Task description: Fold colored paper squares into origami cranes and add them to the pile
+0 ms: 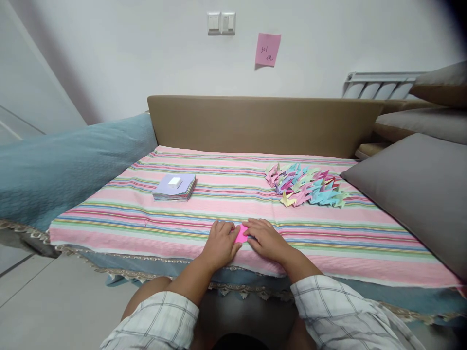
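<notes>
A small piece of bright pink folded paper (241,234) lies near the front edge of the striped cloth, between my two hands. My left hand (221,244) presses on its left side, the fingers curled and the thumb at the paper's edge. From the right, my right hand (268,239) holds the other side, with its thumb and fingertips on the paper. The fingers cover part of the paper, so its full shape is hidden. Beyond my right hand sits a cluster of folded paper cranes (304,187) in pink, blue, green, yellow and purple.
A stack of square coloured paper (171,192) lies to the left, with a small white box (175,183) on top. Grey cushions (412,194) border the right side, and a blue-covered armrest (83,155) the left. Behind stands a brown backrest (255,124).
</notes>
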A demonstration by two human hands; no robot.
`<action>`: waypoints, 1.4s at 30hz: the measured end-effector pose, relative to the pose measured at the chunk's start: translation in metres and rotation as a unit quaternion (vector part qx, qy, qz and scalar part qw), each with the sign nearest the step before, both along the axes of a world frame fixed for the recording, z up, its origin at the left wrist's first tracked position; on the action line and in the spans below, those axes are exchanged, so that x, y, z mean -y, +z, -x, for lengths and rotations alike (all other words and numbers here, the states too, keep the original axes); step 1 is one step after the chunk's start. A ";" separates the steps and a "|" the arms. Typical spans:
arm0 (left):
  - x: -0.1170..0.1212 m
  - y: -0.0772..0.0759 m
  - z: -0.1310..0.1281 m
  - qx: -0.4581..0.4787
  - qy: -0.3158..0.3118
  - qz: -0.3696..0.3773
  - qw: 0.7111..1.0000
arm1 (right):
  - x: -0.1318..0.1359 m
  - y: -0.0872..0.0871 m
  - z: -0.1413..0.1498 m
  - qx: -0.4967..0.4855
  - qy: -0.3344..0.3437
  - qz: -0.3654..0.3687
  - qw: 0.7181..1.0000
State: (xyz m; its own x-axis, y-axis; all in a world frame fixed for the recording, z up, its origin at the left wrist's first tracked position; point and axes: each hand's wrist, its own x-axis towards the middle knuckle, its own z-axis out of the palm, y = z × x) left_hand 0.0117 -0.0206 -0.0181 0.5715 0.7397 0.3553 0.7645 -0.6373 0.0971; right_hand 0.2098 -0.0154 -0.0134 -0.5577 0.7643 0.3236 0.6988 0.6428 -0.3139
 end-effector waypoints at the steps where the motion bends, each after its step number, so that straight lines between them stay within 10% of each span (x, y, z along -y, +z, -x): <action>1: -0.001 0.000 0.001 -0.002 -0.009 -0.007 1.000 | 0.000 0.001 0.000 0.001 -0.002 0.000 1.000; 42: -0.010 0.001 -0.007 0.139 0.068 0.069 0.985 | -0.001 -0.006 0.019 -0.081 -0.173 0.083 0.978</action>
